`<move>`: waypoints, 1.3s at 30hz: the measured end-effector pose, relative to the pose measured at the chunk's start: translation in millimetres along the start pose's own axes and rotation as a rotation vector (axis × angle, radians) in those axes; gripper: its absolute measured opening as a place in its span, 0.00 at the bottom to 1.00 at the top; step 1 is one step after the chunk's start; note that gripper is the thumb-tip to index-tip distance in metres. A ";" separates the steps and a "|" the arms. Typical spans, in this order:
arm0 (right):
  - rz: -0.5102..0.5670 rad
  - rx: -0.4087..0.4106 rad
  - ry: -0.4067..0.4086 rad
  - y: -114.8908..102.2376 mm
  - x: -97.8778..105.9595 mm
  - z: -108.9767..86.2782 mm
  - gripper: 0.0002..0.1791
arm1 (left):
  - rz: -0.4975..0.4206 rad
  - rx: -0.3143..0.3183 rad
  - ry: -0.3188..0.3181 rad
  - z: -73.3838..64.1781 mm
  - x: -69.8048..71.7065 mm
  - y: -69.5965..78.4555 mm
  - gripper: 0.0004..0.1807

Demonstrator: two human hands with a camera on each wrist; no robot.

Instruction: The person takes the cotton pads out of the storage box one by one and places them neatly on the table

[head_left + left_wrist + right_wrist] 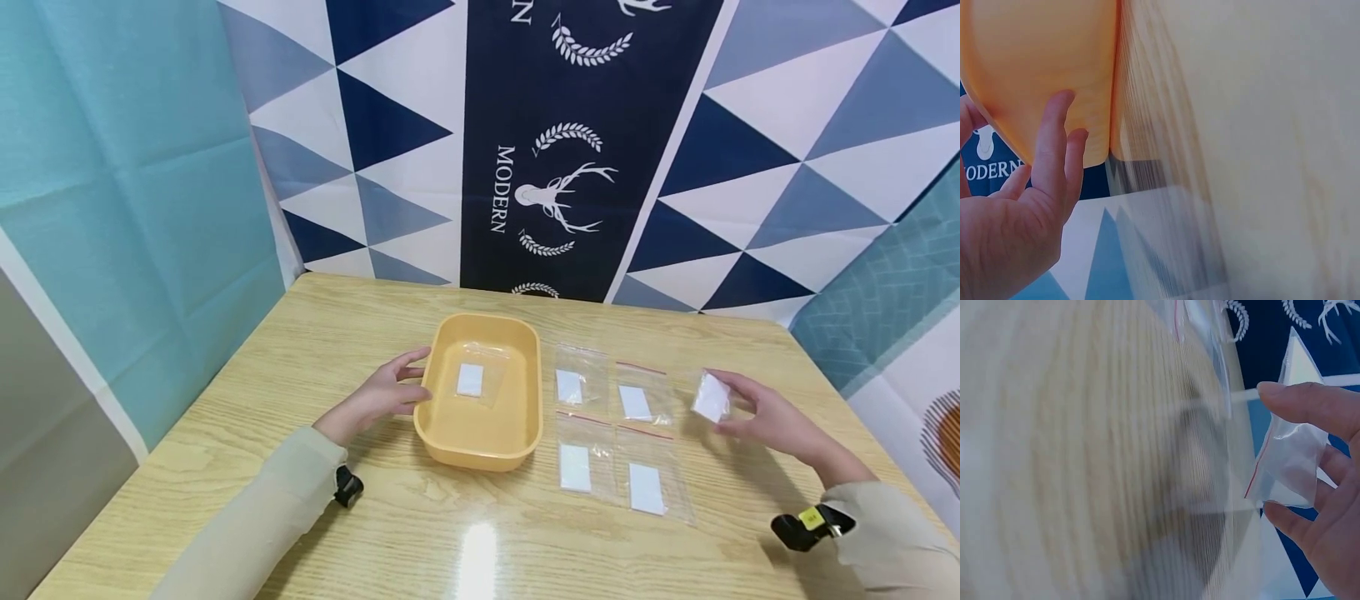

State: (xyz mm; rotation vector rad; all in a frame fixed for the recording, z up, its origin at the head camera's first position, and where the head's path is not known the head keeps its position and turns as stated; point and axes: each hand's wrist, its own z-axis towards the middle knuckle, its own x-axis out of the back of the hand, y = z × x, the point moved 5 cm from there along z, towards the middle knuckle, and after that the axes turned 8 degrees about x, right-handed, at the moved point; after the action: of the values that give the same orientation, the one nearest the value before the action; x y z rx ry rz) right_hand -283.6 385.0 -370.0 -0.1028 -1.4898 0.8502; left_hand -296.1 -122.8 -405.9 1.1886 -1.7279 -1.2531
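Note:
A yellow-orange plastic basin [480, 437] stands on the table, with a clear zip bag [487, 379] holding a white card inside it. My left hand [386, 392] is at the basin's left wall, its fingers loosely extended. In the left wrist view, the fingers [1054, 140] overlap the basin's outer side [1029, 56]. To the right, my right hand [772, 417] pinches another small zip bag [711, 398] with a white piece in it, held above the table. The right wrist view shows this bag's red seal line, with the thumb [1310, 403] against it.
Several flat zip bags with white cards, including one at the back left [581, 379] and one at the front right [648, 483], lie between the basin and my right hand. A patterned cloth [397, 142] hangs behind the wooden table [405, 533].

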 end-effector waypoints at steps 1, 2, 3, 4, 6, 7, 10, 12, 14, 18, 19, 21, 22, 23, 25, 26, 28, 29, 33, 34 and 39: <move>-0.007 -0.007 -0.007 2.5 0.3 1.5 0.47 | 0.003 0.002 0.004 0.2 0.0 -0.2 0.42; -0.016 -0.012 -0.011 5.1 0.4 2.8 0.47 | 0.005 0.004 0.005 0.3 -0.3 -0.3 0.42; -0.020 -0.017 -0.019 7.9 0.2 4.1 0.47 | 0.006 0.003 0.005 0.6 -0.4 -0.5 0.42; -0.025 -0.020 -0.029 10.8 -0.3 5.3 0.47 | 0.007 0.002 0.005 0.7 -0.5 -0.5 0.42; -0.035 -0.013 -0.039 15.5 -1.9 7.7 0.47 | 0.007 0.000 0.004 1.2 -0.4 -0.6 0.42; -0.038 -0.008 -0.048 17.5 -2.9 8.9 0.46 | 0.007 0.000 0.006 1.4 -0.3 -0.7 0.42; -0.035 0.007 -0.077 22.0 -6.2 11.8 0.46 | 0.015 -0.001 0.007 1.6 -0.5 -0.4 0.42; -0.029 0.000 -0.099 23.4 -8.2 13.4 0.45 | 0.015 0.002 0.010 1.7 -0.5 -0.5 0.42; -0.019 -0.011 -0.119 24.3 -9.9 14.3 0.45 | 0.014 0.003 0.011 1.9 -0.6 -0.7 0.42; -0.021 0.004 -0.151 27.2 -13.4 15.8 0.44 | 0.010 0.003 0.014 2.3 -0.2 -0.8 0.42; -0.026 0.013 -0.159 28.5 -14.3 15.9 0.45 | 0.010 0.003 0.015 2.2 -0.1 -0.7 0.42; -0.046 0.032 -0.174 31.5 -15.8 16.2 0.45 | 0.011 0.001 0.016 2.3 -0.2 -0.7 0.42; -0.052 0.040 -0.182 32.7 -16.4 16.0 0.45 | 0.011 0.001 0.016 2.3 -0.2 -0.6 0.42; -0.051 0.051 -0.191 33.9 -17.0 15.9 0.45 | 0.008 0.004 0.018 2.1 -0.3 -0.6 0.41; -0.027 0.065 -0.205 36.0 -17.8 14.9 0.45 | 0.008 0.004 0.019 1.9 -0.3 -0.5 0.41; -0.010 0.068 -0.211 36.9 -18.1 14.3 0.45 | 0.007 0.003 0.019 1.8 -0.3 -0.4 0.41; 0.039 0.076 -0.220 38.5 -18.7 12.9 0.44 | 0.008 0.004 0.018 1.2 -0.2 -0.1 0.41; 0.062 0.080 -0.226 39.6 -19.0 12.3 0.44 | 0.009 0.003 0.016 1.0 -0.3 0.1 0.41; 0.116 0.077 -0.245 45.4 -19.9 10.8 0.43 | 0.014 -0.001 0.008 0.6 -0.3 0.5 0.41; 0.124 0.080 -0.252 46.6 -20.1 10.6 0.42 | 0.015 -0.002 0.007 0.6 -0.3 0.5 0.41; 0.153 0.096 -0.259 49.1 -20.2 11.2 0.41 | 0.022 0.000 0.011 0.9 0.2 0.2 0.42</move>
State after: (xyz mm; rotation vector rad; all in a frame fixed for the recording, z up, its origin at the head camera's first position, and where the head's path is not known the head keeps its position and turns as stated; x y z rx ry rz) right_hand -311.9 404.2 -412.1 -0.0360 -1.6952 1.0898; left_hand -297.0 -122.7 -406.0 1.1716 -1.7288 -1.2312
